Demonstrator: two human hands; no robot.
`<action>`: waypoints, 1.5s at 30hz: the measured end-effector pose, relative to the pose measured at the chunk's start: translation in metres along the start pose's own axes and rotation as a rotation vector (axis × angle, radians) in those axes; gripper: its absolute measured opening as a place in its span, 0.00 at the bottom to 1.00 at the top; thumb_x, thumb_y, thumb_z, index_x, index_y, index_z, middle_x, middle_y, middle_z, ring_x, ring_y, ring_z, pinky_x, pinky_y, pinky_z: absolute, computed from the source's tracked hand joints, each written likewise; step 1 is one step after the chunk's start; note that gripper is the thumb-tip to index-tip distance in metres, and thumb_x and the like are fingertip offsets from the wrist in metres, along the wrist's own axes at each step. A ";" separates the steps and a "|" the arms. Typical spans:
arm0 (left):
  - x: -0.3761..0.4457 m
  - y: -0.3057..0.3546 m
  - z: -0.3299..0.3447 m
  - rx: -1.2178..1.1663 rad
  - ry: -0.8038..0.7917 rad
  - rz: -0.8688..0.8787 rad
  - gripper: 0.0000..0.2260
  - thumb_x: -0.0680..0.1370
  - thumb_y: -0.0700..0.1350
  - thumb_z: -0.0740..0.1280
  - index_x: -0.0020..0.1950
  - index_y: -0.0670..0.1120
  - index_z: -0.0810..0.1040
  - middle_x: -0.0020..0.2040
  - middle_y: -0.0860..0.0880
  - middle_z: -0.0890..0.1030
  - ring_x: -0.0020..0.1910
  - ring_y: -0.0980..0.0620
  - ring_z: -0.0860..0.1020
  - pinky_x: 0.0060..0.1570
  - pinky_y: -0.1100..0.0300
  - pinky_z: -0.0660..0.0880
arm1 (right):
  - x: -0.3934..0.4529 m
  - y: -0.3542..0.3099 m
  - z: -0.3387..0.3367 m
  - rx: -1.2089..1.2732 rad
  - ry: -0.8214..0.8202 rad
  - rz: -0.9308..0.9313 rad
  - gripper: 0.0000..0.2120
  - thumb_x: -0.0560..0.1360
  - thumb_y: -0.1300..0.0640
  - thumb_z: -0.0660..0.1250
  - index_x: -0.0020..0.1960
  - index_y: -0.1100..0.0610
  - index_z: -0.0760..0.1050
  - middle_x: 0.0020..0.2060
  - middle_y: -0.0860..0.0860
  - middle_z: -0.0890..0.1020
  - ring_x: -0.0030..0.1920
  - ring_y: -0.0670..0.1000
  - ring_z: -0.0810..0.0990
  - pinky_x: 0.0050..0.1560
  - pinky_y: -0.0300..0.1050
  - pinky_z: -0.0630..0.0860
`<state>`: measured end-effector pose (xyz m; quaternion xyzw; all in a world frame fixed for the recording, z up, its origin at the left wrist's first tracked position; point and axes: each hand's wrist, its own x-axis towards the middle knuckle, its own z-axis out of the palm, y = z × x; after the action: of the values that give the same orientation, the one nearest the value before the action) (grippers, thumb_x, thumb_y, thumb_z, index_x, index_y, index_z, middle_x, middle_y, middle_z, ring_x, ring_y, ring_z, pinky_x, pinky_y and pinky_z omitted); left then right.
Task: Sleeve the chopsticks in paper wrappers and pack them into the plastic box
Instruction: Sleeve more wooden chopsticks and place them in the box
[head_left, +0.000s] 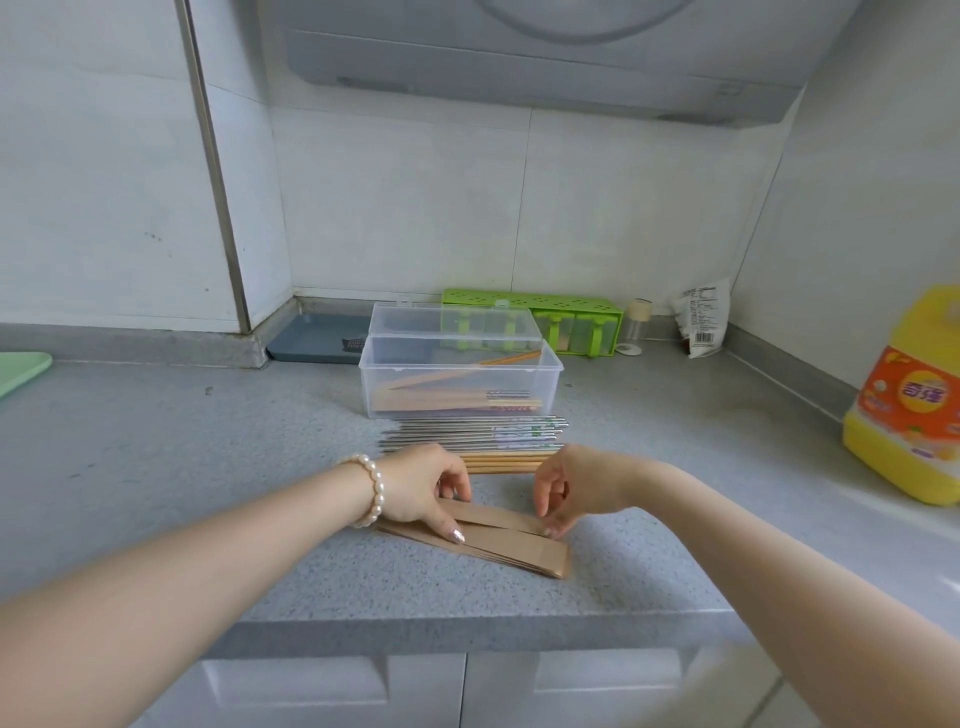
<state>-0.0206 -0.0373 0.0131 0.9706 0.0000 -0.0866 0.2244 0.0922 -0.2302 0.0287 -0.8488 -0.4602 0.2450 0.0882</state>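
Both hands (426, 486) (563, 488) pinch one paper wrapper (498, 517) atop the stack (519, 553)

Both bare forearms reached in from the near edge and converged toward the middle. The left hand (423, 483), with a pearl bracelet (370, 488) on its wrist, lay knuckles up, its fingers curled downward and the thumb stretched toward the right, its painted nail showing. The right hand (566, 486) sat just to the right of it, wrist bent, fingers curled down with the tips drawn together near the thumb. The two hands were near each other but apart.
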 end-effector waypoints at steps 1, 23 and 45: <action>0.000 -0.001 0.001 -0.011 0.008 -0.004 0.17 0.66 0.50 0.77 0.50 0.52 0.75 0.44 0.55 0.74 0.41 0.58 0.71 0.39 0.69 0.69 | 0.000 0.001 0.002 0.004 0.005 -0.002 0.08 0.68 0.55 0.75 0.45 0.50 0.77 0.37 0.41 0.77 0.38 0.40 0.74 0.41 0.34 0.69; -0.001 0.011 -0.012 0.056 0.296 -0.061 0.21 0.68 0.52 0.74 0.55 0.52 0.70 0.51 0.56 0.72 0.52 0.54 0.73 0.53 0.58 0.73 | 0.016 -0.012 -0.006 0.773 0.470 -0.111 0.07 0.70 0.65 0.72 0.35 0.56 0.80 0.27 0.46 0.79 0.25 0.41 0.71 0.28 0.33 0.67; 0.004 -0.017 -0.034 0.012 0.424 -0.190 0.17 0.67 0.51 0.75 0.50 0.50 0.74 0.46 0.55 0.76 0.45 0.55 0.76 0.43 0.62 0.74 | 0.039 0.027 0.003 0.100 0.418 0.073 0.04 0.70 0.56 0.73 0.42 0.52 0.78 0.37 0.47 0.76 0.40 0.47 0.74 0.43 0.41 0.72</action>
<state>-0.0121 -0.0069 0.0351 0.9641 0.1378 0.0987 0.2043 0.1282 -0.2135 0.0036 -0.8918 -0.3882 0.0891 0.2147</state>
